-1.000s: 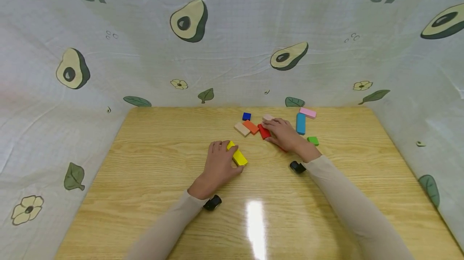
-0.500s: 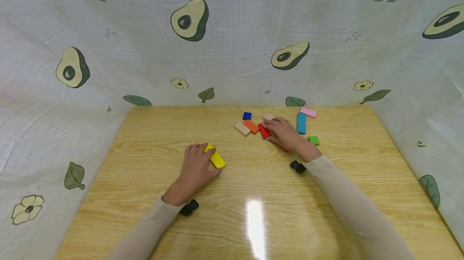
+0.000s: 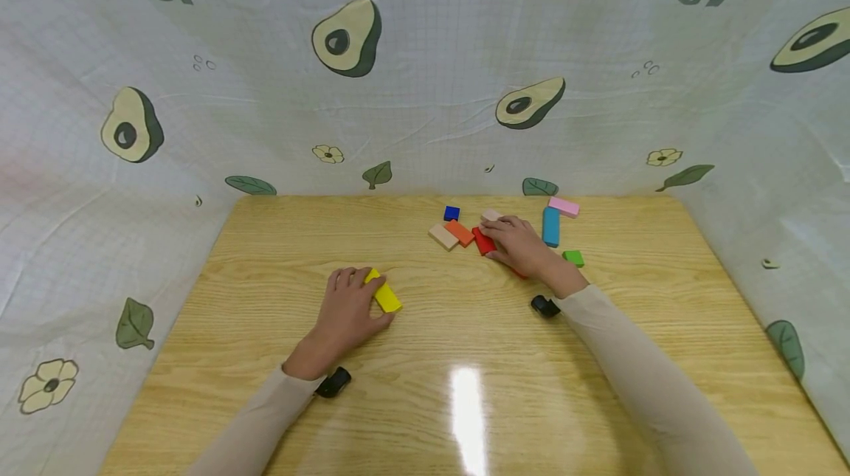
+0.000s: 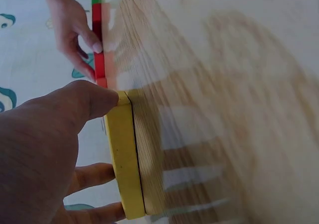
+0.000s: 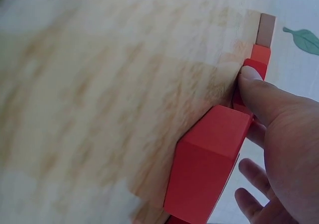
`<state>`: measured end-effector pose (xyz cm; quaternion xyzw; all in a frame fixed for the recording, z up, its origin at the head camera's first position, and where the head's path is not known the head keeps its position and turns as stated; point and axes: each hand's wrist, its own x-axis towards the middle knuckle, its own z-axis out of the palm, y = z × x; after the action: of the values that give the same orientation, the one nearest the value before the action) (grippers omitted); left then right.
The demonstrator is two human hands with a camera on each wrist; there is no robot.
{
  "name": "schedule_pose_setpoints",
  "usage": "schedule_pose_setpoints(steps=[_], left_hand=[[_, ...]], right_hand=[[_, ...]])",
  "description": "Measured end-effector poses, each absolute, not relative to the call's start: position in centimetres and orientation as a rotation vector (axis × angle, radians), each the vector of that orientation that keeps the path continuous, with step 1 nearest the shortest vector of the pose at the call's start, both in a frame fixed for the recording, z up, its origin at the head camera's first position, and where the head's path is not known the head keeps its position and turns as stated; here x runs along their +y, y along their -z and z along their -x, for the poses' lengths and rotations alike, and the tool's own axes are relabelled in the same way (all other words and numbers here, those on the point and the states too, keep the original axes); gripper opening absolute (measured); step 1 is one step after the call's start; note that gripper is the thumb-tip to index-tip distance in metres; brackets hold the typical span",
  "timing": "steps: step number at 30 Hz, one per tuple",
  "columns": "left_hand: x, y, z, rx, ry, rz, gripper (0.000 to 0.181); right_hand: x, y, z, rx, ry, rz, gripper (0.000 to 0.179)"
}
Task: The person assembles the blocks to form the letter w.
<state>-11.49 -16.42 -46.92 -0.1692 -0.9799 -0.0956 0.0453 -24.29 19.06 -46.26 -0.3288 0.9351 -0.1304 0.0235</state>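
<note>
My left hand [image 3: 347,311] holds a yellow block [image 3: 387,299] on the table, left of the other blocks. In the left wrist view, the thumb presses one end of the yellow block [image 4: 124,159] and two fingertips touch its side lower down. Farther right, my right hand [image 3: 521,246] pinches a red block [image 3: 482,242], partly covered by the fingers. The right wrist view has the thumb [image 5: 261,92] against that block, with a second, larger-looking red block [image 5: 204,159] in front. Beyond the fingertips, a pale pink block [image 3: 491,215] is partly hidden.
Left of the right hand lie an orange block [image 3: 460,233], a natural wood block [image 3: 443,237] and a dark blue cube [image 3: 451,213]. To its right are blue [image 3: 551,226], pink [image 3: 564,207] and green [image 3: 573,259] blocks. A patterned cloth [image 3: 425,92] rises behind the table.
The left hand has moved left, bringing the yellow block with it away from the other blocks; this slowed in the last half second. The right hand has stayed put.
</note>
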Motion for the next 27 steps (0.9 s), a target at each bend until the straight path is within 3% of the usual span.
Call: schedule_pose_setpoints(steps=[17, 27], left_hand=[[-17.34, 46.52, 11.15, -3.013, 0.355, 0.631, 0.064], [-17.45, 46.94, 11.21, -2.972, 0.347, 0.629, 0.053]], right_hand=[[19.07, 46.33, 24.14, 2.917, 0.359, 1.05, 0.057], [19.08, 46.25, 24.11, 2.917, 0.35, 1.059, 0.059]])
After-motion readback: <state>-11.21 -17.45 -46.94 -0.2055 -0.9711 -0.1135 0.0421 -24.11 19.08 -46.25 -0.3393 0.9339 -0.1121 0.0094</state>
